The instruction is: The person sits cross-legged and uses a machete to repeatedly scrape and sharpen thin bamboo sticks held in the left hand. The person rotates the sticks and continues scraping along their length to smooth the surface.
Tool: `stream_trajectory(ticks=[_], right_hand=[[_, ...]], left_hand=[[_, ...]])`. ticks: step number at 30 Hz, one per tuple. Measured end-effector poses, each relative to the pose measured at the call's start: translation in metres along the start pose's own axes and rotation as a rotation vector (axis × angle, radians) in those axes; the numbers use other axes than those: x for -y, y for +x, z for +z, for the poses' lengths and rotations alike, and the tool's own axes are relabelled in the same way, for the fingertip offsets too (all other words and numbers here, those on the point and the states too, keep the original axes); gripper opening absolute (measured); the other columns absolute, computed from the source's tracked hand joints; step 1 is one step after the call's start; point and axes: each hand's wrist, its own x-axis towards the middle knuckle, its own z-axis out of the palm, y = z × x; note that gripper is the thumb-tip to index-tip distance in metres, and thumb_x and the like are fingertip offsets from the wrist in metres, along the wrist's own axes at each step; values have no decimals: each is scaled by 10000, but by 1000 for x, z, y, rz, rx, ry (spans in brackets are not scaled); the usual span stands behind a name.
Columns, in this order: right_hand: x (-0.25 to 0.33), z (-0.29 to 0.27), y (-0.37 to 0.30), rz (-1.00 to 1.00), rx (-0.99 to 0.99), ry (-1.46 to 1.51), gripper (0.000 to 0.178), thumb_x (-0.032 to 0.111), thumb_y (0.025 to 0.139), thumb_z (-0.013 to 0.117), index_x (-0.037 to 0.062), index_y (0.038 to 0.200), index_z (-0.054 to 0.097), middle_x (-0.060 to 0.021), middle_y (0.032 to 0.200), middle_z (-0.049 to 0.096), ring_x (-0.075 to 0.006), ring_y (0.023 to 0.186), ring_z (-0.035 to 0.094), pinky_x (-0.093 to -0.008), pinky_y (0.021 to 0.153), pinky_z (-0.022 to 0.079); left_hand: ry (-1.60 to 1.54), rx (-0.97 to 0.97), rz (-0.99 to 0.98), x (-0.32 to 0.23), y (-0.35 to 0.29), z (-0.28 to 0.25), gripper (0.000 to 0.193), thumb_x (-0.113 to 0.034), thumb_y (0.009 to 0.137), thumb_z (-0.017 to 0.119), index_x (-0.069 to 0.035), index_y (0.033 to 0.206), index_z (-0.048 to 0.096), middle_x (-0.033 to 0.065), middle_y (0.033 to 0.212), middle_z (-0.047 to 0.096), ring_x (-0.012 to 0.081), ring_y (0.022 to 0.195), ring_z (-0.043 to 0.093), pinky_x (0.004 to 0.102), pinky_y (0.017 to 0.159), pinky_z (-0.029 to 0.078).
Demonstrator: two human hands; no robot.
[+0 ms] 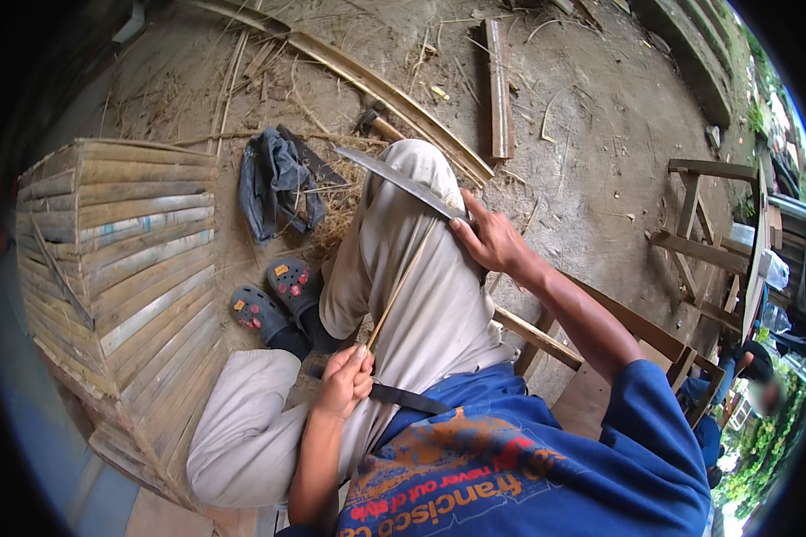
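Observation:
My right hand (493, 237) is closed around the near end of a long, dark knife blade (394, 179), thumb and fingers pressed on it; any handle is hidden. The blade lies across my raised knee, its tip toward the far left. A thin strip (401, 282), probably bamboo, runs over my thigh from under the blade down to my left hand (345, 380). That hand is closed in a pinch on the strip's lower end. Beside it, a black strap (407, 398) crosses my lap.
A slatted wooden structure (148, 242) stands at left. Dark cloth (278, 179) and a hammer (381, 123) lie on the dirt beyond my clogs (278, 295). Farther off are a long split pole (376, 85) and a metal beam (500, 89). At right stands a wooden frame (698, 242); a person sits behind.

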Motion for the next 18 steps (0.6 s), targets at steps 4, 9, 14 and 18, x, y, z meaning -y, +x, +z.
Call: stream_trajectory(ticks=[4, 9, 14, 18], right_hand=[[4, -5, -5, -14, 41, 10, 699, 407, 1017, 524, -97, 1474, 362, -359, 870, 652, -504, 794, 676, -525, 774, 521], [9, -8, -13, -54, 25, -18, 687, 369, 1011, 537, -96, 1481, 350, -363, 865, 641, -492, 773, 673, -522, 750, 517], [11, -8, -11, 8, 47, -53, 692, 386, 1006, 547, -96, 1470, 369, -352, 849, 645, -495, 764, 671, -523, 742, 516], [9, -6, -7, 55, 11, -75, 706, 424, 1004, 539, -95, 1458, 390, -348, 831, 651, -496, 764, 675, -529, 754, 516]], left_hand=[[20, 127, 59, -16, 41, 13, 326, -304, 1101, 454, -106, 843, 484, -103, 577, 268, 18, 421, 198, 235, 391, 155], [90, 174, 111, -44, 92, 59, 325, -312, 1099, 449, -104, 853, 489, -96, 579, 300, 20, 411, 230, 235, 380, 174], [246, 142, 202, -58, 132, 87, 318, -315, 1102, 438, -113, 862, 484, -103, 573, 292, 16, 408, 227, 236, 373, 177], [190, 186, 172, -35, 99, 57, 339, -339, 1100, 451, -120, 842, 474, -101, 579, 303, 18, 421, 243, 233, 384, 200]])
